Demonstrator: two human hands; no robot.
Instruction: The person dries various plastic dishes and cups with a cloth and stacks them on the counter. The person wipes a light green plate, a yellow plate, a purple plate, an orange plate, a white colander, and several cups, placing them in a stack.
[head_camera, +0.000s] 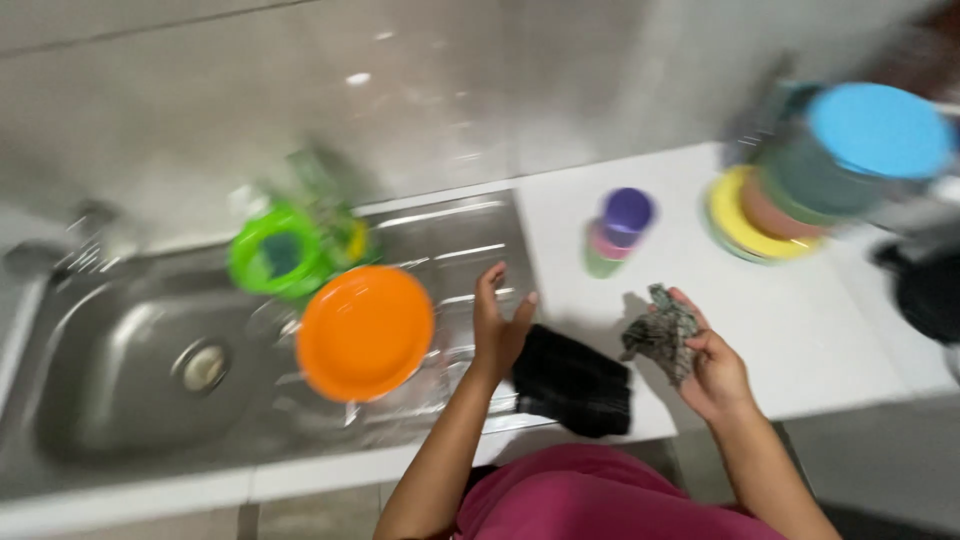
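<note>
My left hand (498, 322) hovers open over the sink's drainboard, palm turned right, holding nothing; the orange plate (365, 331) lies just to its left. My right hand (708, 362) is closed on a crumpled grey patterned cloth (661, 338) above the white counter (800, 330). A dark folded cloth (573, 383) lies on the counter edge between both hands. The picture is blurred by motion.
A steel sink (120, 390) with a drain (203, 368) is at left, a green bowl (273, 252) behind the plate. Stacked purple, pink and green cups (620, 232) and a stack of coloured plates and bowls (800, 190) stand on the counter. A dark object (930, 295) is at far right.
</note>
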